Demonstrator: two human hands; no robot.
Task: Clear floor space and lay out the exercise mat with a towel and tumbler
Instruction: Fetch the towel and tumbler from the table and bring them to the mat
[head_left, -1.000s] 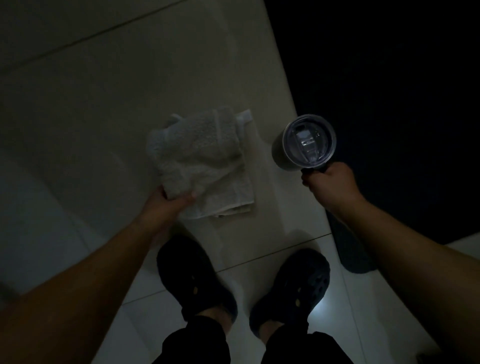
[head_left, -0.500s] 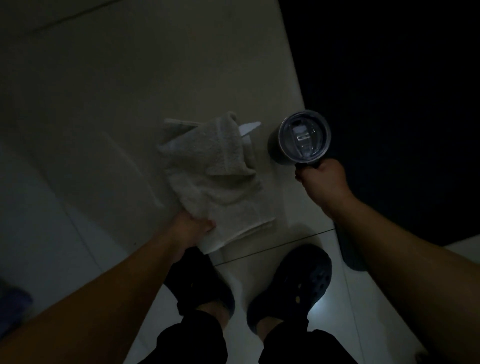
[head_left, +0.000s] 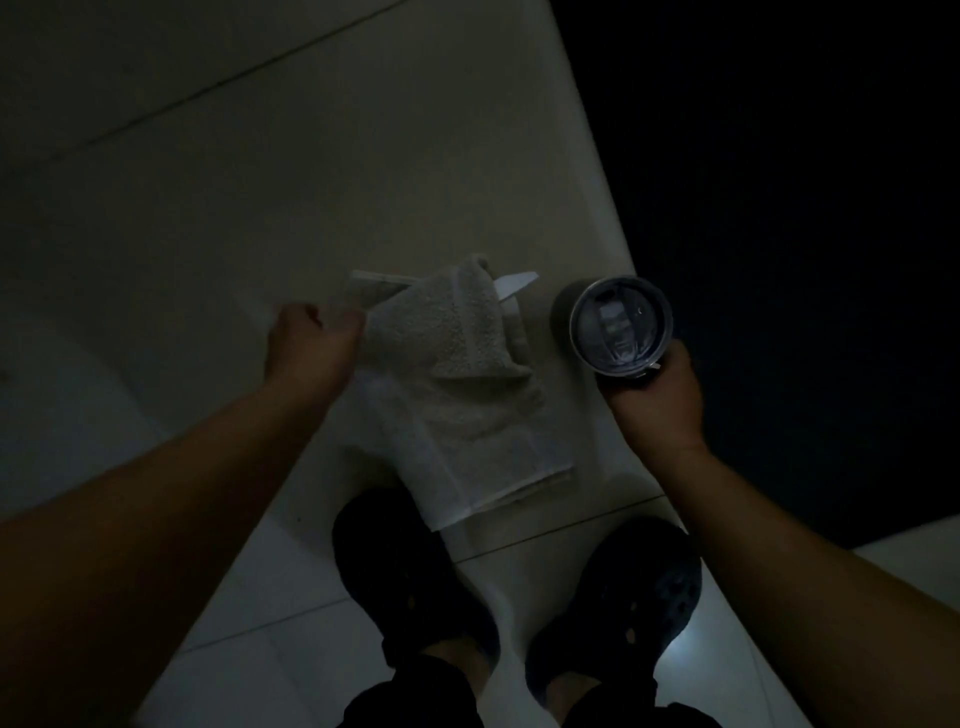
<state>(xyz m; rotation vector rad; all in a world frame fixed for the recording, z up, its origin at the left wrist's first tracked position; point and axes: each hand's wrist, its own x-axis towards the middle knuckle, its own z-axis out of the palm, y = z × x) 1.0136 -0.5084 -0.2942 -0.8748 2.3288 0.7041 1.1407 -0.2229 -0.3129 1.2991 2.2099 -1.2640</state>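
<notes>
Floor (head_left: 218, 171) of pale tiles fills most of the dim view, crossed by thin grout lines. Along the right side lies a very dark expanse, probably the exercise mat (head_left: 779, 234); its straight edge runs from the top centre down toward the lower right, and its surface detail is lost in the darkness.

On the tiles just left of that edge lies the towel (head_left: 467, 415), light grey and loosely folded. Its long axis runs from the upper left to the lower right, the near end pointing toward the person's feet and the far end rumpled, with a flap folded over on itself and a white hem strip sticking out toward the mat. The left hand (head_left: 311, 353) is at the towel's far left corner, fingers curled onto the cloth there; whether it pinches the fabric or only presses on it cannot be told.

Two dark clogs (head_left: 415, 582) stand on the tiles at the bottom, the towel's near end just in front of the left one.

The tumbler (head_left: 615, 325) stands upright between towel and mat edge, seen from above, its clear lid facing the camera. The right hand (head_left: 654, 400) grips it at the near side, fingers wrapped round what looks like a handle.
</notes>
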